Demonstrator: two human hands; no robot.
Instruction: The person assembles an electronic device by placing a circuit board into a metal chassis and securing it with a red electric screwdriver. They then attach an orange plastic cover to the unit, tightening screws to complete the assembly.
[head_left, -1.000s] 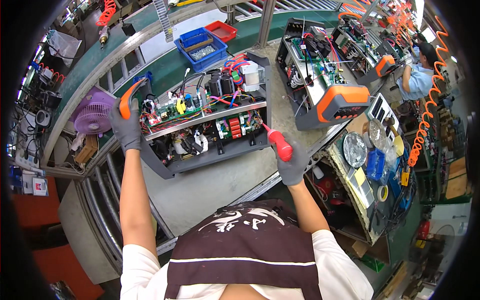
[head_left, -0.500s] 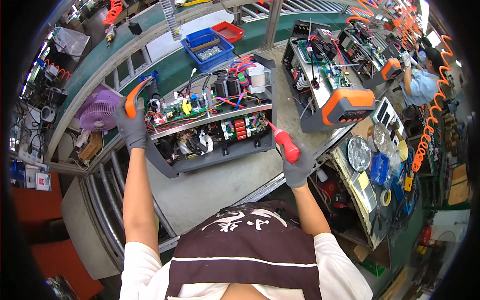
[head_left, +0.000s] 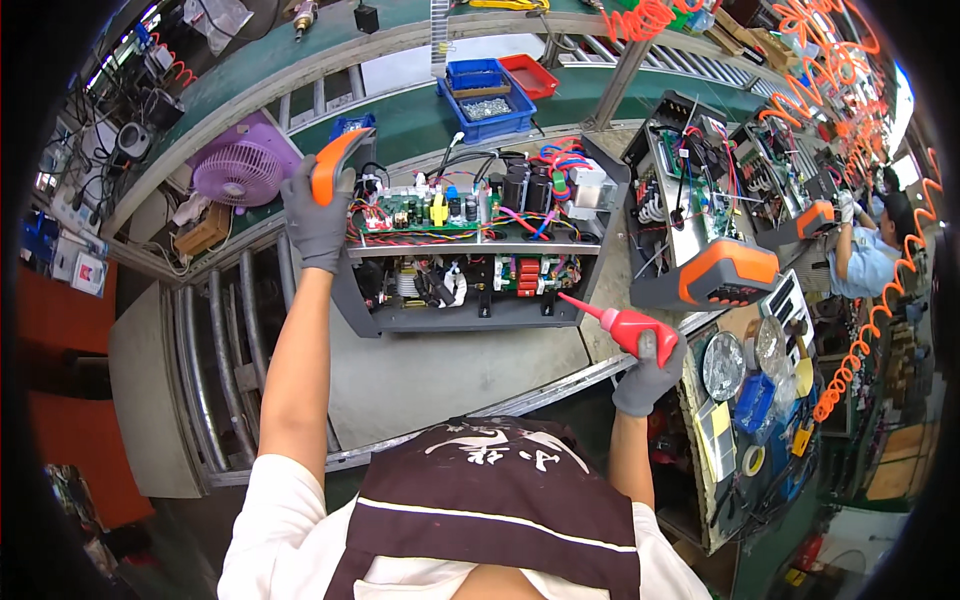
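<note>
My left hand (head_left: 318,222), in a grey glove, is closed round the orange and dark grey end panel (head_left: 332,168) of an open machine chassis (head_left: 460,318). My right hand (head_left: 650,378), gloved too, grips a red squeeze bottle (head_left: 634,328) with a long thin nozzle. The nozzle points left, its tip at the lower right of the chassis, close to a board with red components (head_left: 528,276); whether it touches cannot be told. On the upper shelf lies a green circuit board (head_left: 425,208) with a yellow part, black capacitors and coloured wires.
Behind the chassis stand a blue bin (head_left: 490,112) of small metal parts and a red tray (head_left: 530,76). Two similar open machines (head_left: 705,270) stand to the right, with a co-worker (head_left: 868,250) beyond. A purple fan (head_left: 240,172) and metal rollers (head_left: 215,370) are at left.
The view has turned, so the chassis appears more level and further right. The red bottle has tipped flatter, with my right hand lower behind it. My left hand keeps its hold on the panel.
</note>
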